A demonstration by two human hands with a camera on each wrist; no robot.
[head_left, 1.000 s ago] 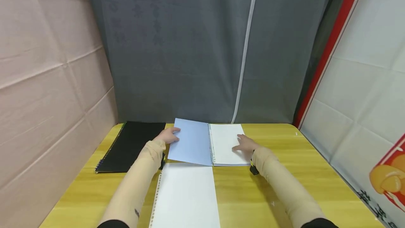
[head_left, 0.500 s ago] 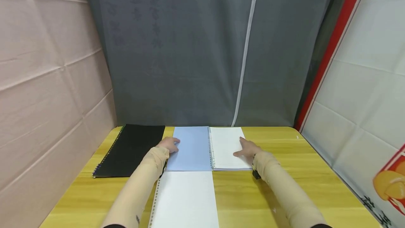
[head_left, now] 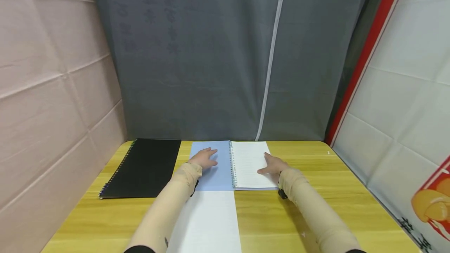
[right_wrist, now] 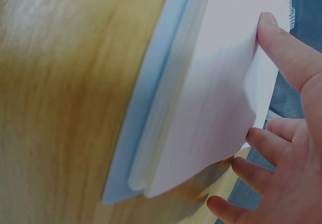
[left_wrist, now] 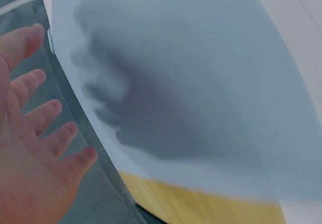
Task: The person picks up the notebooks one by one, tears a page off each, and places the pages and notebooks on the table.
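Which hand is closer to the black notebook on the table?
Left. The left hand rests on the blue cover, just right of the black notebook; the right hand lies farther right on the white page.

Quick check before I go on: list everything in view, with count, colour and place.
open notebook: 1, blue cover on its left side, white lined pages on its right, far middle of table
black notebook: 1, black, closed, left of the open notebook
loose sheet: 1, white, punched left edge, near middle
table: 1, yellow wood
curtain: 1, grey, behind the table
left hand: 1, fingers straight, flat on the blue cover
right hand: 1, fingers straight, on the white pages
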